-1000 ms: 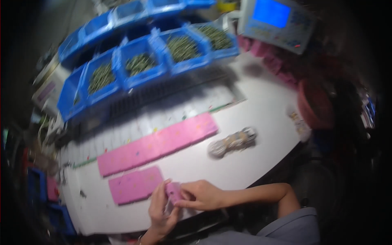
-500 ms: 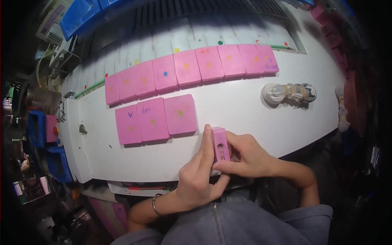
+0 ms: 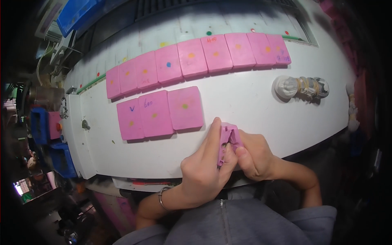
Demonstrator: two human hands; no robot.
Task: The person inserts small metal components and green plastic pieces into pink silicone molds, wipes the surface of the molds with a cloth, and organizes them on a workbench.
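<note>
Guess I'm splitting this pink block (image 3: 236,137) — left hand (image 3: 201,173) and right hand (image 3: 259,156) pinching a side each, wants an even pull.

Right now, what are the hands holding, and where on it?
A pink block, partly opened: the left hand grips its left side, the right hand its right side.

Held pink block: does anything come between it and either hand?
Nothing visible does: the left hand and right hand both touch the held pink block directly. The nearest flat pink block lies apart, to the left.
</note>
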